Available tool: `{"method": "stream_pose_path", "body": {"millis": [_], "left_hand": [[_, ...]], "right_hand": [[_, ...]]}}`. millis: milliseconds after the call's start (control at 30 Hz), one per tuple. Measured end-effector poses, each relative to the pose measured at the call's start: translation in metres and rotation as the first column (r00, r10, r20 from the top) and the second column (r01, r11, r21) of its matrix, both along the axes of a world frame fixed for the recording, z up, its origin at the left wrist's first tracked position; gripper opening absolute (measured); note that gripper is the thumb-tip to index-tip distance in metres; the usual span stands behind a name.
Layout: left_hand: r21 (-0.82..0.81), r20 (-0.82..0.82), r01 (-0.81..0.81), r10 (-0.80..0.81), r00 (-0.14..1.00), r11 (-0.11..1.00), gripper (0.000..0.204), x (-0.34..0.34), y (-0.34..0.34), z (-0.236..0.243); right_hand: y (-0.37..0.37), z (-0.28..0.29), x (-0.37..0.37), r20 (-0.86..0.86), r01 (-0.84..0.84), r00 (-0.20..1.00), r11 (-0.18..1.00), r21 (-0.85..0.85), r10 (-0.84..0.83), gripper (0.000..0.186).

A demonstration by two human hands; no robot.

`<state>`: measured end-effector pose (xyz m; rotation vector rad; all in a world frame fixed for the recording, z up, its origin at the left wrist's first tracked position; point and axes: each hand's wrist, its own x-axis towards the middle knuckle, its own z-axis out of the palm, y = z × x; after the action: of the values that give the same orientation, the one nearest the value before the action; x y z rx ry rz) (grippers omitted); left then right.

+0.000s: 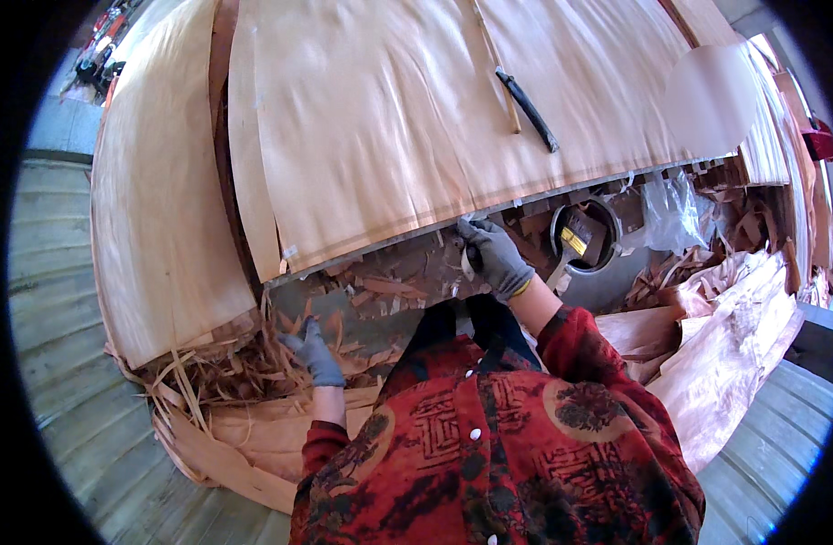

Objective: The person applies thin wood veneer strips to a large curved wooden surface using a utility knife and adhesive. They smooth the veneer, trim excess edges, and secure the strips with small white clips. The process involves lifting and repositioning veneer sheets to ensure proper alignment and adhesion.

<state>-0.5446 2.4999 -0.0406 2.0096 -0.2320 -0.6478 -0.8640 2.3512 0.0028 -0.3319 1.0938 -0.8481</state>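
Observation:
My right hand [498,257], in a grey glove, is at the near edge of a wide pale wood veneer sheet [362,118]. Its fingers are closed at that edge, and a small whitish thing shows beneath them, too hidden to name. My left hand [315,354], gloved in grey too, hangs below the sheet's left corner with fingers apart and nothing in it. Small bits of tape stick along the sheet's edge. A thin stick with a dark wrapped part [527,109] lies on top of the sheet.
Right of my right hand stands a round bucket [615,234] with a wide brush [580,234] in it. Clear plastic film [672,211] hangs beyond. Veneer scraps [226,363] and crumpled sheets [729,318] lie around me. Another veneer stack [162,182] stands at the left.

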Motion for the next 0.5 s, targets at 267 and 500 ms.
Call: {"method": "stream_pose_path", "body": {"millis": [267, 500], "left_hand": [[-0.078, 0.43, 0.541, -0.462, 0.776, 0.837, 0.056, -0.047, -0.024, 0.073], [-0.258, -0.146, 0.899, -0.934, 0.325, 0.353, 0.028, -0.173, -0.106, 0.124]], "right_hand": [[0.034, 0.064, -0.024, -0.199, -0.422, 0.895, 0.902, -0.092, 0.398, 0.02], [0.033, 0.088, -0.065, -0.228, -0.476, 0.878, 0.824, -0.307, 0.421, 0.054]]}}
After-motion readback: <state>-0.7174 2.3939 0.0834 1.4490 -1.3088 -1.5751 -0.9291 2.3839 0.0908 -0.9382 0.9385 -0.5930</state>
